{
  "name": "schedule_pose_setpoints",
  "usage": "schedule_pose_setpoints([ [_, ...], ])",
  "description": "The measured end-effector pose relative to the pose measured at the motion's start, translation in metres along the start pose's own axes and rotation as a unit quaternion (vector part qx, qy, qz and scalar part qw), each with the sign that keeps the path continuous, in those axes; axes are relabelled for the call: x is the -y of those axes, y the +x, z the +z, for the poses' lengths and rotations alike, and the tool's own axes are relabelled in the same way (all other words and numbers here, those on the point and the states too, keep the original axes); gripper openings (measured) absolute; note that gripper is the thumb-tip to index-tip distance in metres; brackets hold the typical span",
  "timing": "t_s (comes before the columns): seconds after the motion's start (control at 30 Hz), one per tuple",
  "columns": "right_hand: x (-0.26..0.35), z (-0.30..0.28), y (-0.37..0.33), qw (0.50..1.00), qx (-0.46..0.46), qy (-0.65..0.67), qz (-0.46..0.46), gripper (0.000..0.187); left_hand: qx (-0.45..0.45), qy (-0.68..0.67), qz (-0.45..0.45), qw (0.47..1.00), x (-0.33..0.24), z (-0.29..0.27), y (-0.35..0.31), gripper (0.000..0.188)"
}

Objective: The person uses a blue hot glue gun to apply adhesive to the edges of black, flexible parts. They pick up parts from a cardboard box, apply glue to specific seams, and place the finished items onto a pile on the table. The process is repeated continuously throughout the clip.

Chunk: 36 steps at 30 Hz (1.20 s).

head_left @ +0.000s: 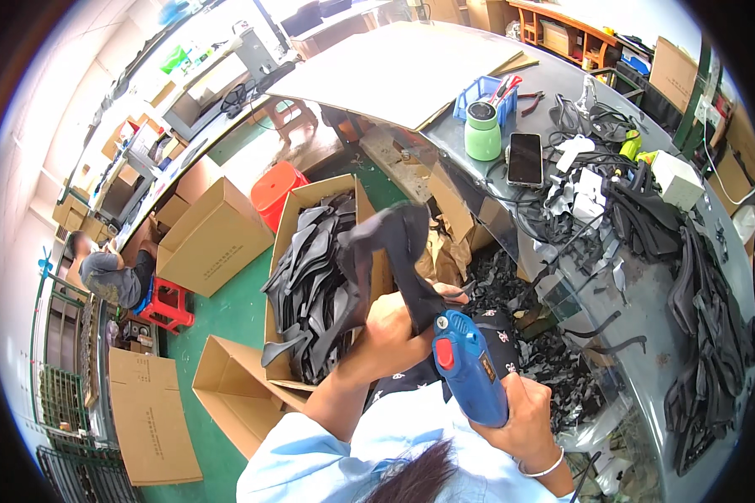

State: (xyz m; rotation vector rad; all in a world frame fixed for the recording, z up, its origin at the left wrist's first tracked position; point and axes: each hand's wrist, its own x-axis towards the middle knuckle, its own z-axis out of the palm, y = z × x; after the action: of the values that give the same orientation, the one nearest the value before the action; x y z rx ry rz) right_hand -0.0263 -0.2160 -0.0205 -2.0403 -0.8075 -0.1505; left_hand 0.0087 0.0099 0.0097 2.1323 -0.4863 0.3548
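Observation:
My left hand (392,331) is closed round a black curved, flexible piece (403,277), its upper part blurred as it arches above the fingers. In my right hand (520,419) is a blue handheld power tool (470,369) with a red button, gripped by its lower body. The tool's front end meets the lower edge of the black piece near my left fingers; its working tip is hidden. Just left of my left hand, a cardboard box (360,189) holds many similar black pieces (315,277).
At right, a grey table (637,352) bears more black pieces (700,327), a phone (525,159), a green bottle (481,137) and a blue basket (488,90). Black scraps (562,369) lie below its edge. A red bucket (277,193) and a seated person (113,277) are at left.

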Motion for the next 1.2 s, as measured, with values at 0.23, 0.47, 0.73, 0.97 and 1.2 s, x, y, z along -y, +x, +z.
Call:
schedule_pose_setpoints([
  [0.23, 0.007, -0.003, 0.003, 0.994, 0.012, 0.1, 0.031, 0.039, -0.013, 0.04, 0.051, 0.998, 0.012, 0.022, -0.004, 0.02],
  [0.47, 0.007, -0.009, 0.003, 0.995, 0.024, 0.096, 0.003, 0.043, -0.003, 0.036, 0.025, 0.999, 0.01, 0.031, -0.011, 0.02],
  [0.73, 0.014, -0.012, 0.008, 0.993, 0.01, 0.121, 0.006, 0.042, 0.074, -0.152, -0.088, 0.982, 0.031, 0.053, -0.027, 0.028],
  [0.97, 0.007, -0.008, 0.013, 0.993, -0.117, 0.003, 0.019, 0.044, 0.17, -0.384, -0.207, 0.884, 0.012, 0.048, -0.04, 0.04],
  [1.2, 0.009, 0.004, 0.008, 0.988, 0.037, 0.152, -0.011, 0.041, -0.166, -0.676, -0.028, 0.718, -0.002, 0.063, 0.002, 0.066],
])
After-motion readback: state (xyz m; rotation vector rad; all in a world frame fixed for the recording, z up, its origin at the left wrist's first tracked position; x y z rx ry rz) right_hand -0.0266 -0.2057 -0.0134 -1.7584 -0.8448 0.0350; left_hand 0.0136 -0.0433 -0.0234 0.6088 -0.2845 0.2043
